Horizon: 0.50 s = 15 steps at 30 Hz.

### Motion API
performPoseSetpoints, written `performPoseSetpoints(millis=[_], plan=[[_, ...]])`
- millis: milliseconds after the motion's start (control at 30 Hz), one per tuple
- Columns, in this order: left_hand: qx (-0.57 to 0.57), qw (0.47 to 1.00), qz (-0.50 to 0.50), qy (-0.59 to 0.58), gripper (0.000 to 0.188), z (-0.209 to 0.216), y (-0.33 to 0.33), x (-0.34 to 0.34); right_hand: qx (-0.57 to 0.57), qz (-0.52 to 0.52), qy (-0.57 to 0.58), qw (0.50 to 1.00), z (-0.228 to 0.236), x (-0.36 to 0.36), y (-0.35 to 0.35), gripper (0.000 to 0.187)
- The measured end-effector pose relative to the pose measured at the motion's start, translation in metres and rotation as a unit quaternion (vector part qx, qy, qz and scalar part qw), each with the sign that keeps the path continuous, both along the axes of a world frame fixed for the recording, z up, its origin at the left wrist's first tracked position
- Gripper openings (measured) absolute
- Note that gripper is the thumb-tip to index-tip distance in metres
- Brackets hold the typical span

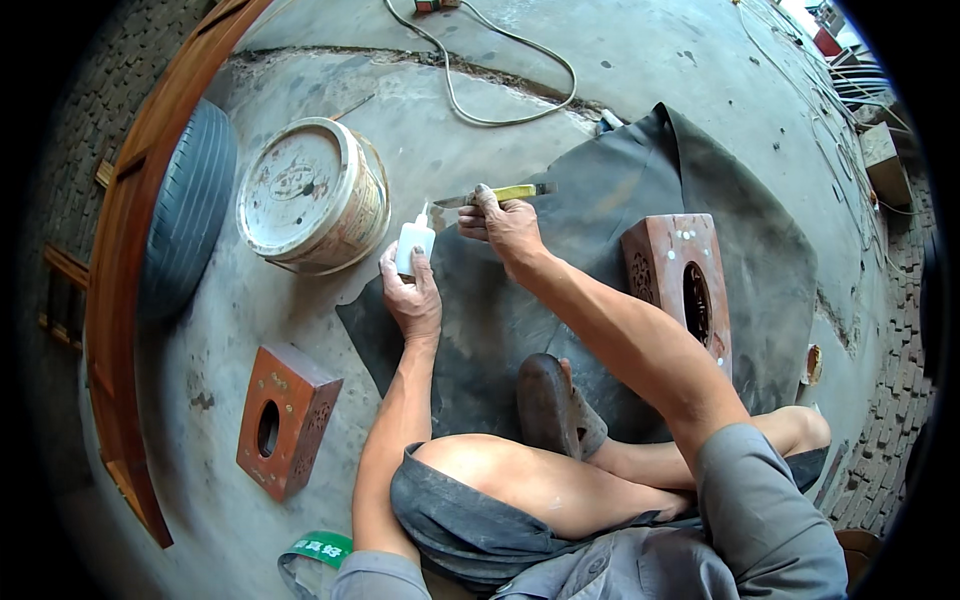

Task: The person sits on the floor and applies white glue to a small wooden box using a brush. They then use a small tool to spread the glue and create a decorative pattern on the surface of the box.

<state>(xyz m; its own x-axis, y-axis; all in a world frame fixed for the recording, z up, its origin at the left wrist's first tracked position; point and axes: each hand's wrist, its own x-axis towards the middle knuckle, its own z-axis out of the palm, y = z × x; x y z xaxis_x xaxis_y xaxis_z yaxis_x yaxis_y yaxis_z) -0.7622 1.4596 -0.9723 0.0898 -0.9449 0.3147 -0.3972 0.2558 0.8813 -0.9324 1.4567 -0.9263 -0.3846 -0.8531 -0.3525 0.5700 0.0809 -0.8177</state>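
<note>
L hand (411,295) is wrapped round the lower body of the white bottle (415,247), nozzle (424,217) pointing away from the wearer. R hand (508,228) grips the knife (515,193) about where handle meets blade (454,201), the point just beside the nozzle tip; can't tell if they touch. Bottle is held btwn the bucket (300,190) and R hand, by the mat's (590,260) L edge

For fine blade work at the tip, the low L grip looks right: fingers well below the edge. Prob. best to squeeze v. lightly, else contents may spurt. Short strokes w/ R wrist steady should beat one long push; aim the edge past the nozzle, never down toward L thumb. L box (290,422) and R box (672,285) are well apart from the blade, so elbow room seems OK
</note>
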Motion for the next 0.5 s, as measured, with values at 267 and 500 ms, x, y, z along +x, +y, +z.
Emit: performPoseSetpoints(millis=[267, 500], plan=[[-0.06, 0.998, -0.012, -0.035, 0.036, 0.006, 0.001, -0.006, 0.022, 0.039, 0.006, 0.999, -0.015, -0.006, 0.007, 0.037], [-0.028, 0.999, -0.011, -0.032, 0.035, 0.01, 0.003, -0.006, 0.019, 0.042, 0.014, 0.999, -0.014, -0.004, 0.005, 0.038]])
